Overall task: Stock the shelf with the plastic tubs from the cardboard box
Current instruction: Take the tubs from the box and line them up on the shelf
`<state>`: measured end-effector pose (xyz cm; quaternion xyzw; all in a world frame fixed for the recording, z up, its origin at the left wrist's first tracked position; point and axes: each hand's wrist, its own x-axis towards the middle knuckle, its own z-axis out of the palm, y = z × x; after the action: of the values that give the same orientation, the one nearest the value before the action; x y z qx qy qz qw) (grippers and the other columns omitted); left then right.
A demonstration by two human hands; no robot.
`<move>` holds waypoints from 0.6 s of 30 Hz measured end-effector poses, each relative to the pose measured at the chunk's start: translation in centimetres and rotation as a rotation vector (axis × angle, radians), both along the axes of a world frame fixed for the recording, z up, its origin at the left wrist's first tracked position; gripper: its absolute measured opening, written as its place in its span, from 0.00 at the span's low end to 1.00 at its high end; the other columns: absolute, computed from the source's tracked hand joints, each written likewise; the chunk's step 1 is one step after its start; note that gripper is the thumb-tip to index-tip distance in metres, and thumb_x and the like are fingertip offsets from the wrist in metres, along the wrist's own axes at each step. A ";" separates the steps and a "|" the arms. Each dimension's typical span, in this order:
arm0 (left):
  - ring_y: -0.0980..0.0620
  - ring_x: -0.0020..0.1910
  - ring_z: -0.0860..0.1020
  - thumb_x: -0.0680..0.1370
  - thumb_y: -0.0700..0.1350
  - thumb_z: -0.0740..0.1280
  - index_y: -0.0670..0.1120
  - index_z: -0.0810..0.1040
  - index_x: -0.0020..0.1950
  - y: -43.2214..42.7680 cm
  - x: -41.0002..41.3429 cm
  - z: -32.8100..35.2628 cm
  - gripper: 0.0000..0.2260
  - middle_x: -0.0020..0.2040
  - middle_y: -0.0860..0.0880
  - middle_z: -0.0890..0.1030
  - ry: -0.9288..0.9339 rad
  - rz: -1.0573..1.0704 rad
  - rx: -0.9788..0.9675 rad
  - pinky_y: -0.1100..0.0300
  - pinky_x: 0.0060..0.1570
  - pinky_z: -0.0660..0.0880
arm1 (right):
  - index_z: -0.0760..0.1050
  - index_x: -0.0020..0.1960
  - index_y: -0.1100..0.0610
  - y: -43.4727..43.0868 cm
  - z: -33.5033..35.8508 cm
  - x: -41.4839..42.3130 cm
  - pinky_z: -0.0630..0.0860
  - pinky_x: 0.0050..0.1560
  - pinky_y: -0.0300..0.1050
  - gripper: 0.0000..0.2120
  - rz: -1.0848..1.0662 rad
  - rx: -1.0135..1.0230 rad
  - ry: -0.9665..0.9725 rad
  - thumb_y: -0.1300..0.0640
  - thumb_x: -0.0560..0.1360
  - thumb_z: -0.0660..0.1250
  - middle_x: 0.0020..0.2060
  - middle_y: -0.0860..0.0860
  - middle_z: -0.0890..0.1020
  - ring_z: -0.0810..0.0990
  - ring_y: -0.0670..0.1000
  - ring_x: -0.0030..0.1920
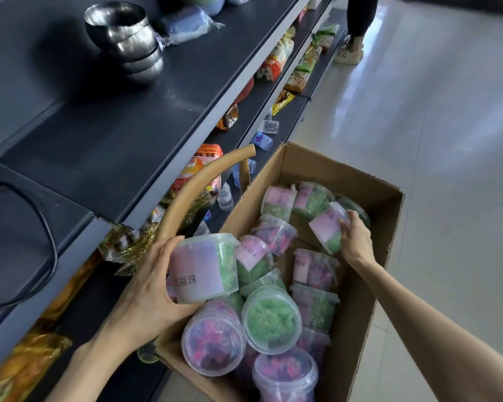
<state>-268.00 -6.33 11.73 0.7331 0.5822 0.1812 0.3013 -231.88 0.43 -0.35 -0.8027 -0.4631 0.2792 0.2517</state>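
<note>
- The left hand, at 7 o'clock, grips a green-filled tub by its side, held above the near-left corner of the cardboard box.
- The right hand, at 3 o'clock, curls its fingers over a tilted tub at the box's far end; its thumb is hidden.
- More tubs, green and pink-purple, lie jumbled in the box.
- A curled cardboard flap arches between the box and the shelf.
- Steel bowls are stacked at 11 o'clock; snack packets and small bottles crowd the lower shelves.
- Gold wrappers at 8 o'clock, possibly sweets, are half hidden under the shelf edge.
</note>
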 end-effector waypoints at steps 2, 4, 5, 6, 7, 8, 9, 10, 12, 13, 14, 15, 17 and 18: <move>0.71 0.58 0.61 0.55 0.68 0.69 0.64 0.53 0.67 0.0 0.0 0.3 0.45 0.62 0.75 0.55 0.011 0.007 0.004 0.82 0.48 0.63 | 0.64 0.65 0.58 0.0 0.1 0.4 0.69 0.60 0.64 0.14 0.065 -0.021 -0.047 0.60 0.80 0.55 0.62 0.61 0.73 0.71 0.63 0.62; 0.68 0.58 0.62 0.55 0.68 0.69 0.64 0.53 0.68 -0.1 0.0 0.8 0.45 0.61 0.75 0.56 0.016 0.009 0.012 0.79 0.47 0.66 | 0.65 0.63 0.59 -0.3 0.2 0.8 0.70 0.57 0.64 0.13 0.078 -0.026 -0.078 0.65 0.79 0.56 0.60 0.61 0.74 0.73 0.64 0.61; 0.68 0.58 0.62 0.55 0.68 0.69 0.65 0.53 0.67 -0.1 -0.1 1.0 0.44 0.60 0.76 0.55 0.023 0.013 0.014 0.76 0.47 0.66 | 0.65 0.62 0.61 -0.5 0.4 1.1 0.72 0.55 0.59 0.13 0.066 -0.017 -0.071 0.67 0.78 0.56 0.59 0.62 0.75 0.74 0.63 0.60; 0.67 0.58 0.62 0.55 0.68 0.69 0.67 0.53 0.66 -0.1 -0.2 1.2 0.43 0.60 0.77 0.55 0.032 0.015 0.019 0.72 0.47 0.66 | 0.66 0.61 0.63 -0.6 0.7 1.2 0.73 0.52 0.55 0.13 0.044 -0.004 -0.045 0.70 0.77 0.56 0.59 0.63 0.75 0.74 0.62 0.60; 0.66 0.58 0.62 0.55 0.68 0.69 0.68 0.53 0.65 -0.1 -0.3 1.5 0.43 0.60 0.77 0.55 0.042 0.015 0.028 0.69 0.48 0.65 | 0.66 0.61 0.64 -0.8 1.1 1.5 0.73 0.51 0.53 0.15 0.021 0.009 -0.001 0.72 0.76 0.56 0.59 0.64 0.75 0.75 0.61 0.60; 0.66 0.58 0.62 0.54 0.68 0.69 0.70 0.51 0.65 -0.1 -0.4 1.7 0.43 0.60 0.77 0.55 0.049 0.017 0.036 0.67 0.50 0.65 | 0.66 0.62 0.65 -0.9 1.5 1.7 0.73 0.51 0.52 0.16 0.003 0.024 0.050 0.73 0.75 0.55 0.60 0.64 0.75 0.75 0.60 0.61; 0.66 0.58 0.62 0.54 0.67 0.68 0.72 0.50 0.65 -0.2 -0.4 2.0 0.43 0.59 0.77 0.55 0.052 0.022 0.041 0.66 0.51 0.64 | 0.67 0.62 0.65 -1.0 1.9 1.8 0.73 0.51 0.50 0.16 -0.002 0.042 0.095 0.73 0.76 0.56 0.60 0.64 0.75 0.76 0.59 0.60; 0.66 0.58 0.62 0.54 0.67 0.68 0.71 0.51 0.65 -0.3 -0.5 2.3 0.43 0.59 0.76 0.56 0.052 0.029 0.046 0.65 0.52 0.64 | 0.67 0.62 0.64 -1.1 2.4 1.8 0.72 0.49 0.48 0.15 0.008 0.065 0.130 0.71 0.77 0.57 0.59 0.63 0.75 0.76 0.59 0.58; 0.64 0.59 0.62 0.54 0.67 0.68 0.67 0.53 0.66 -0.7 -0.8 3.1 0.43 0.58 0.69 0.60 0.054 0.044 0.061 0.61 0.55 0.65 | 0.69 0.61 0.62 -1.3 3.8 1.5 0.70 0.46 0.45 0.11 0.067 0.113 0.189 0.65 0.79 0.58 0.55 0.59 0.76 0.75 0.55 0.53; 0.63 0.60 0.63 0.55 0.67 0.68 0.66 0.54 0.66 -1.0 -1.1 3.7 0.43 0.59 0.66 0.60 0.062 0.050 0.070 0.59 0.55 0.66 | 0.70 0.60 0.61 -1.4 4.6 1.1 0.69 0.45 0.43 0.10 0.105 0.141 0.224 0.63 0.79 0.59 0.54 0.57 0.76 0.75 0.54 0.52; 0.62 0.60 0.63 0.55 0.67 0.68 0.66 0.54 0.66 -1.3 -1.3 4.4 0.42 0.59 0.65 0.61 0.071 0.057 0.077 0.59 0.55 0.66 | 0.71 0.59 0.59 -1.5 5.5 0.7 0.70 0.43 0.42 0.09 0.144 0.171 0.261 0.61 0.79 0.59 0.52 0.54 0.77 0.75 0.53 0.51; 0.63 0.59 0.63 0.55 0.67 0.68 0.67 0.54 0.65 -1.6 -1.5 5.2 0.42 0.58 0.67 0.61 0.080 0.066 0.079 0.60 0.54 0.66 | 0.71 0.58 0.58 -1.7 6.5 0.2 0.71 0.42 0.41 0.08 0.187 0.205 0.291 0.60 0.79 0.60 0.50 0.52 0.77 0.76 0.51 0.49; 0.66 0.59 0.63 0.54 0.67 0.69 0.70 0.53 0.64 -2.1 -2.0 7.3 0.42 0.60 0.74 0.58 0.091 0.086 0.083 0.63 0.52 0.65 | 0.72 0.55 0.56 -2.0 8.9 -1.0 0.72 0.41 0.37 0.06 0.272 0.271 0.338 0.59 0.79 0.61 0.45 0.48 0.77 0.76 0.46 0.45; 0.66 0.59 0.62 0.53 0.67 0.68 0.70 0.53 0.64 -2.4 -2.2 8.5 0.42 0.61 0.76 0.56 0.097 0.090 0.093 0.63 0.53 0.65 | 0.73 0.54 0.55 -2.1 10.3 -1.7 0.72 0.41 0.34 0.05 0.311 0.300 0.374 0.59 0.79 0.61 0.44 0.46 0.78 0.76 0.43 0.44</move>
<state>-270.23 -8.75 20.28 0.7272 0.6194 0.1858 0.2301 -233.55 -1.65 9.91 -0.6102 -0.5622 0.3861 0.4030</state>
